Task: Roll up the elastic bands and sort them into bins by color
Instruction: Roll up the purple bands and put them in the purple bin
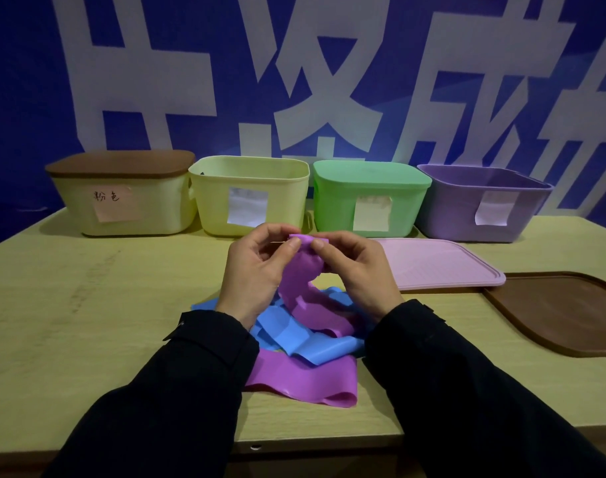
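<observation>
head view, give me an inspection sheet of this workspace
surface: pale wood table, bare at left
job's things: purple band partly rolled; blue band loose beneath; bins in a row: cream bin and green bin lidded, yellow bin and purple bin open
clutter: pink lid and brown lid lying at right
hands: left hand and right hand pinch the band's end
cables: nothing seen
surroundings: blue wall, white characters

Purple elastic band (299,270); blue elastic band (294,334). Bins: cream bin (87,208) with brown lid (118,163), pale yellow bin (208,201), green bin (332,208), purple bin (446,212). Loose pink lid (439,267), loose brown lid (563,312). Desk (87,305) light wood grain; black sleeves (177,391); blue backdrop (19,98) with white characters.
</observation>
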The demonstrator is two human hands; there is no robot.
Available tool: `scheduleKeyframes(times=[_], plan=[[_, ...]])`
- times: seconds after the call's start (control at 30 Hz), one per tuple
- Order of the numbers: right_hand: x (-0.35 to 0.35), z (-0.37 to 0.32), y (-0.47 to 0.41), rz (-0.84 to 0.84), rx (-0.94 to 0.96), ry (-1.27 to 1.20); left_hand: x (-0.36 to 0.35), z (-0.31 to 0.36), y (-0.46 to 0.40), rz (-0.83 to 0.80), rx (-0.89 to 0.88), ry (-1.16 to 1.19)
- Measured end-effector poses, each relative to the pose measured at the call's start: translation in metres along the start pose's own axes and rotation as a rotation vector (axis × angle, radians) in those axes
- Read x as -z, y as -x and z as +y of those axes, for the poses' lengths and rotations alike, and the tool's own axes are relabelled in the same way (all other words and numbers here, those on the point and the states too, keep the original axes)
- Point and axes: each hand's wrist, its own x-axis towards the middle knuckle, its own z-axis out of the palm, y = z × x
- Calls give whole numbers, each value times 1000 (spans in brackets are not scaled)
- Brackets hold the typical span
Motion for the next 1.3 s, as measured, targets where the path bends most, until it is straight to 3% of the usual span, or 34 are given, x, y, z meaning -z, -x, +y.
scheduleKeyframes(times=[0.13, 0.27, 0.43, 0.53, 0.63, 0.77, 0.83, 0.93, 1.13, 1.3], plan=[[0, 1, -2, 20, 68, 43, -4, -1, 1, 4, 5, -22], [3, 0, -1, 127, 250, 238, -3, 1, 4, 143, -87, -204], [-5, 0, 4, 90, 597, 605, -8, 7, 7, -20, 131, 89], [-7, -8, 7, -23, 448, 560, -2, 5, 3, 8, 137, 144], [-2, -22, -4, -54, 249, 321, -1, 4, 1, -70, 72, 79], [11, -25, -26, -228, 103, 277, -6, 5, 0, -168, 17, 63], [13, -21, -24, -243, 43, 141, -7, 4, 0, -173, 2, 30], [13, -19, -19, -188, 53, 25, -11, 6, 1, -127, -1, 49], [4, -23, -10, -104, 171, 59, -8, 7, 0, -65, -43, 56], [6, -26, -8, -167, 116, 71, -5, 6, 1, -92, -52, 15]])
